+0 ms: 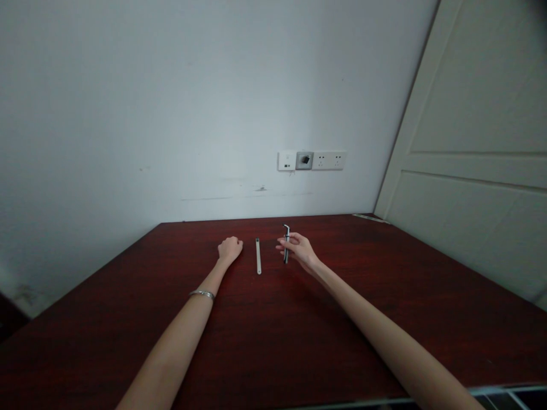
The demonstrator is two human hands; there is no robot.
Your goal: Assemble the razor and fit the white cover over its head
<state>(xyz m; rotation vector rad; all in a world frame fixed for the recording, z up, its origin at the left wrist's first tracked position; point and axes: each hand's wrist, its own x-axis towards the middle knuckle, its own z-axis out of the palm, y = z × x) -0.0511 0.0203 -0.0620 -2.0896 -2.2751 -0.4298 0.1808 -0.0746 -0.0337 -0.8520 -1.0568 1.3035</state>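
My right hand point(298, 248) holds a slim silver-and-black tool point(286, 246) upright between thumb and fingers, above the dark red table. The tool is pen-like, with a bent head at its top; its exact kind I cannot make out. On the left, my left hand point(230, 249) rests on the tabletop, curled into a fist with nothing visible in it. A narrow, flat, light-coloured strip point(258, 256) lies lengthwise on the table between my hands. It has a dark far end and what looks like a small hole at the near end. Neither hand touches it.
The dark red wooden table point(265, 336) reaches back to a pale wall. Sockets point(328, 160) and a switch plate point(286, 161) are set in the wall. A white panelled door point(474, 125) stands at right. A thin light strip point(371, 218) lies at the far right table edge.
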